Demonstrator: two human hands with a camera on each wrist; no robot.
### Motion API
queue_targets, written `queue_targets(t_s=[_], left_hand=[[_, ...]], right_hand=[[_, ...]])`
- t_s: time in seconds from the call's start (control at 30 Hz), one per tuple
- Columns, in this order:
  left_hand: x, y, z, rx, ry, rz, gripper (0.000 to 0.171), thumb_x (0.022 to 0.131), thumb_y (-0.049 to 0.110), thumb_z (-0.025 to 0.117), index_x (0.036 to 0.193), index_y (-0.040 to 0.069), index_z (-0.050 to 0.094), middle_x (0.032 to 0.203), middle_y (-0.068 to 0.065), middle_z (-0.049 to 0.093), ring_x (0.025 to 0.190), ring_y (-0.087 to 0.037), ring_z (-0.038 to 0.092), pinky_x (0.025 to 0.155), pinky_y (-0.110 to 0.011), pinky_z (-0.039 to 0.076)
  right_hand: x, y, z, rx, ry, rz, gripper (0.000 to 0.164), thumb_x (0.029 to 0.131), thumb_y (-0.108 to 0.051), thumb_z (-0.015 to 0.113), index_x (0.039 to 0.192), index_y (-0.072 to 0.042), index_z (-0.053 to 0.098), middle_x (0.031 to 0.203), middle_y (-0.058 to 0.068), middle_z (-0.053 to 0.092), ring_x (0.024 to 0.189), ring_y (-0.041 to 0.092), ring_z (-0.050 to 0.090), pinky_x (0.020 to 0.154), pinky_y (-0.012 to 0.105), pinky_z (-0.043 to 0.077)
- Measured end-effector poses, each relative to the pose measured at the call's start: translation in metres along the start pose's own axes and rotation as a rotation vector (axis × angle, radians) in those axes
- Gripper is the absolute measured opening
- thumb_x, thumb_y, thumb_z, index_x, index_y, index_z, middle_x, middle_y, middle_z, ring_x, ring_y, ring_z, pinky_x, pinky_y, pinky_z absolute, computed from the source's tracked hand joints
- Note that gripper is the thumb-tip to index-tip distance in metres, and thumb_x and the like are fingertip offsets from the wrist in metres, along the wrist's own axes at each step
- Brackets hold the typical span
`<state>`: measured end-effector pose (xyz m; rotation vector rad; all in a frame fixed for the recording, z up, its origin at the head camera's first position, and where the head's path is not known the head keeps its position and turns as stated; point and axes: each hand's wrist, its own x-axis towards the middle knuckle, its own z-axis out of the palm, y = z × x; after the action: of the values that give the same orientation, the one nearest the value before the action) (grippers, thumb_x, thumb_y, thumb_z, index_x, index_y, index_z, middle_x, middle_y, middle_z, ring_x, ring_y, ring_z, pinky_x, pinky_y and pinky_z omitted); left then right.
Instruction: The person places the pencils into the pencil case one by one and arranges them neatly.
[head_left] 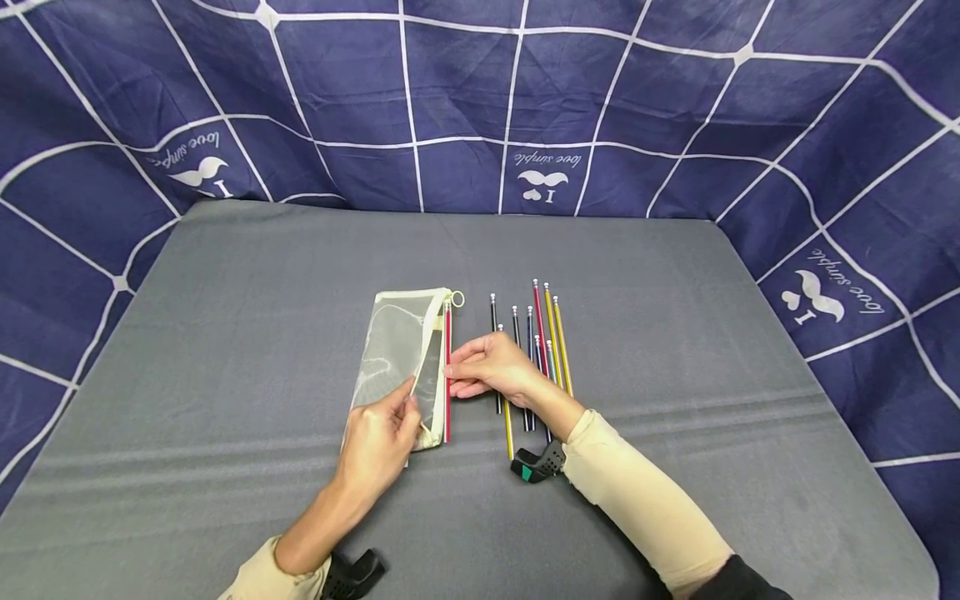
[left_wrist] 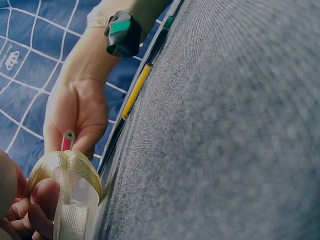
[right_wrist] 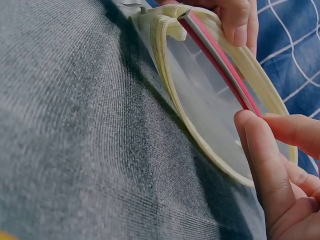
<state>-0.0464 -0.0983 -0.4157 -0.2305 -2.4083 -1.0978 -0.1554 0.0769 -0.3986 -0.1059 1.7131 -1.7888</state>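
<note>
Your right hand [head_left: 491,367] has its grip closed down to a fingertip pinch on a slim, straight, red-and-silver striped pencil [head_left: 447,417], held partway along its shaft. Pencil sits lengthwise at the gaping mouth of a flat, translucent pouch with pale yellow zip edging [head_left: 390,342] (can't tell if any of it is inside). Your left hand [head_left: 380,433] pinches the pouch's edging between thumb and finger, grip nearly closed. Pencil should be light and stiff; the smooth-looking shaft may roll or twist, so hold near the middle with thumb opposed. Pouch looks thin and floppy; take it by the firmer edging, not the panel, or the mouth could sag. Loose slender black, red and yellow pencils [head_left: 562,342] lie beyond your right hand on the grey cloth-covered surface [head_left: 262,333].
</note>
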Motion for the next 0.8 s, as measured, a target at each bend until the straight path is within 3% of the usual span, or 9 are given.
queue_targets(t_s=[0.43,0.8], left_hand=[[0.001,0.002,-0.002,-0.015,-0.027,-0.030,0.029,0.083,-0.006,0.062,0.112,-0.010,0.070,0.057,0.005,0.061,0.046,0.003,0.052,0.040,-0.016,0.041],[0.001,0.003,-0.004,-0.005,-0.039,-0.047,0.029,0.084,-0.004,0.062,0.112,-0.009,0.070,0.057,0.005,0.060,0.045,0.002,0.052,0.040,-0.017,0.040]], right_hand=[[0.011,0.001,0.005,0.002,0.037,0.005,0.023,0.086,0.007,0.069,0.107,0.015,0.062,0.079,0.012,0.071,0.063,0.018,0.070,0.064,0.030,0.059],[0.010,-0.002,0.014,0.039,0.031,-0.002,0.025,0.088,0.008,0.067,0.110,0.018,0.062,0.081,0.017,0.072,0.065,0.019,0.071,0.066,0.031,0.059]])
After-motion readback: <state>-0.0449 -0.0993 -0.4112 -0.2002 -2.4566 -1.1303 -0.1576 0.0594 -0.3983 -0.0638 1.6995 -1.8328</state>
